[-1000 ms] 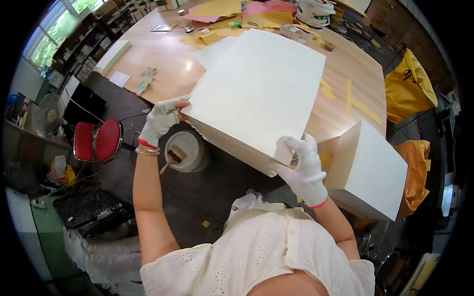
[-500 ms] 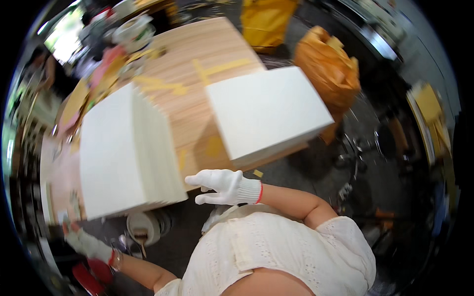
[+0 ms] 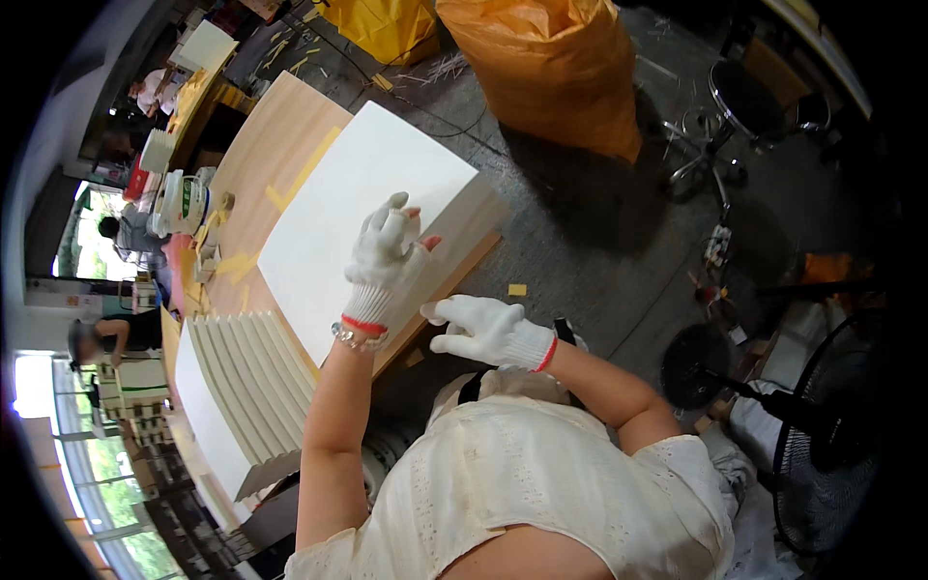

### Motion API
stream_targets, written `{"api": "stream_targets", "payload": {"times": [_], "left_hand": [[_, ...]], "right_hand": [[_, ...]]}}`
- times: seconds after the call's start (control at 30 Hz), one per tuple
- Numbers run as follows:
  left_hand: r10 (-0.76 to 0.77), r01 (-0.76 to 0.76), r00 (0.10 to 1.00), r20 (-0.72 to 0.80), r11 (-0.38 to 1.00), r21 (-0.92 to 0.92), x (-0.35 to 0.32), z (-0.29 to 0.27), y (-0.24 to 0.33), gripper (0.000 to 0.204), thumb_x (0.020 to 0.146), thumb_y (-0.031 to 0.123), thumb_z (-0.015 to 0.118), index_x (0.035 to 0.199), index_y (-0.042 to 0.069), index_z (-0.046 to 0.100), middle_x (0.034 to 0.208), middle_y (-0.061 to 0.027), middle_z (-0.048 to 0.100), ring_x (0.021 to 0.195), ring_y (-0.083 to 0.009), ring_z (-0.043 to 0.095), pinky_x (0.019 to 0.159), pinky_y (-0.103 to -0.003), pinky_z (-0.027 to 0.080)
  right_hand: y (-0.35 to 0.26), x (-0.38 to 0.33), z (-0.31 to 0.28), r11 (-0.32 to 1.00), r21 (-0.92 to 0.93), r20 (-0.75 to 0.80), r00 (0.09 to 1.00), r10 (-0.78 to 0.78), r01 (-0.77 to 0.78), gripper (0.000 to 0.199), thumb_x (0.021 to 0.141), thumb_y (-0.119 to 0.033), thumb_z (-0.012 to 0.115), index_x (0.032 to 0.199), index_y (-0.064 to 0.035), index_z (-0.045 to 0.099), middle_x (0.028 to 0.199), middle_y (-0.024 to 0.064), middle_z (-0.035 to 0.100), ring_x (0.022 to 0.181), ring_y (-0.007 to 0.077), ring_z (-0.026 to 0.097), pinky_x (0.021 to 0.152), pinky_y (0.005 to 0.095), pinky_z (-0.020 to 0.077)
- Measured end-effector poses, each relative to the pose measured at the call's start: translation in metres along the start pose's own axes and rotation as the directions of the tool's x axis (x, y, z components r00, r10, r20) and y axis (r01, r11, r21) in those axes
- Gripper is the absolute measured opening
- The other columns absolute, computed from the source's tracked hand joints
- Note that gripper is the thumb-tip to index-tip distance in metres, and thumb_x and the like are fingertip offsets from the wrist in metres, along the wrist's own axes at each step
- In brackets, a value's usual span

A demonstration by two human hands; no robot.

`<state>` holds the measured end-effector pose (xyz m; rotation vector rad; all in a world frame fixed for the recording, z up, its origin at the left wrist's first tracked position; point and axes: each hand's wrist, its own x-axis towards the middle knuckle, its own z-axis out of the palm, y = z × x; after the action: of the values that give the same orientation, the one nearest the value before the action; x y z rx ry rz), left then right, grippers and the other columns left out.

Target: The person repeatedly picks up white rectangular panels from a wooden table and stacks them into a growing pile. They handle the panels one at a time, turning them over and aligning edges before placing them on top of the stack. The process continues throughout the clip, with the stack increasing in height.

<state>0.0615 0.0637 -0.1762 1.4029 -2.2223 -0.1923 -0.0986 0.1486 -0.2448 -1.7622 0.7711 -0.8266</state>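
Observation:
A stack of large white sheets or boards [image 3: 329, 213] lies on the wooden table [image 3: 256, 140], its top smooth and bare. My left hand [image 3: 385, 246], in a white knit glove that leaves some fingertips bare, is over the stack's near right part. Its fingers are loosely bent with the thumb apart, and nothing shows in them; whether it touches the stack I cannot tell. Close to the table's near edge, my right hand [image 3: 483, 329], also gloved, is empty with thumb and fingers apart. Left of the stack stands a second white pile [image 3: 256, 387], its side stepped in several layers.
Beyond the table's right edge, a big orange sack [image 3: 556, 77] stands on the grey floor, with a yellow bag [image 3: 382, 24] farther off. A wheeled stool [image 3: 754, 101] and a black fan [image 3: 822, 435] are at right. A white bucket [image 3: 182, 203] sits at the far left.
My left hand has risen from the low left, beside the table, to over the white stack. My right hand stays near the table edge. The view has turned to the right.

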Motion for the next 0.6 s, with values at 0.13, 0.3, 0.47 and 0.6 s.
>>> {"api": "stream_targets", "payload": {"times": [0.13, 0.3, 0.47, 0.6], "left_hand": [[0.061, -0.068, 0.998, 0.034, 0.951, 0.303, 0.022, 0.029, -0.005, 0.028, 0.071, -0.007, 0.072, 0.095, 0.002, 0.061, 0.108, -0.0148, 0.065, 0.096, -0.0245, 0.065, 0.074, -0.032, 0.058], [-0.057, 0.059, 0.996, 0.076, 0.998, -0.036, 0.027, 0.031, -0.015, 0.021, 0.073, -0.016, 0.064, 0.088, -0.002, 0.063, 0.105, -0.014, 0.065, 0.086, -0.0182, 0.066, 0.072, -0.03, 0.061], [-0.242, 0.262, 0.964, 0.114, 0.941, -0.216, 0.03, 0.023, 0.003, 0.022, 0.076, -0.02, 0.055, 0.089, -0.005, 0.066, 0.105, -0.013, 0.065, 0.089, -0.0149, 0.064, 0.078, -0.029, 0.061], [-0.24, 0.256, 0.964, 0.113, 0.951, -0.17, 0.033, 0.021, 0.007, 0.025, 0.073, -0.019, 0.056, 0.09, -0.004, 0.067, 0.102, -0.0117, 0.066, 0.087, -0.0122, 0.063, 0.079, -0.028, 0.062]], "right_hand": [[0.024, -0.02, -0.026, 0.996, 0.088, -0.077, 0.997, 0.028, -0.021, 0.048, 0.088, -0.024, 0.068, 0.126, 0.0026, 0.054, 0.112, 0.0169, 0.061, 0.096, 0.0273, 0.063, 0.086, 0.0343, 0.0512], [0.042, -0.029, -0.057, 0.97, 0.223, -0.058, 0.992, 0.111, -0.095, 0.051, 0.088, -0.031, 0.065, 0.127, -0.0002, 0.053, 0.118, 0.0177, 0.061, 0.102, 0.0293, 0.062, 0.091, 0.0378, 0.0486], [0.054, -0.022, -0.06, 0.975, 0.224, -0.085, 0.996, 0.027, -0.008, 0.049, 0.088, -0.022, 0.069, 0.127, 0.0019, 0.053, 0.11, 0.016, 0.062, 0.091, 0.024, 0.063, 0.084, 0.0347, 0.0521], [0.051, -0.015, -0.062, 0.981, 0.194, -0.044, 0.999, 0.024, -0.015, 0.048, 0.087, -0.021, 0.069, 0.126, 0.0021, 0.054, 0.109, 0.0158, 0.062, 0.091, 0.0237, 0.063, 0.083, 0.0342, 0.0523]]}}
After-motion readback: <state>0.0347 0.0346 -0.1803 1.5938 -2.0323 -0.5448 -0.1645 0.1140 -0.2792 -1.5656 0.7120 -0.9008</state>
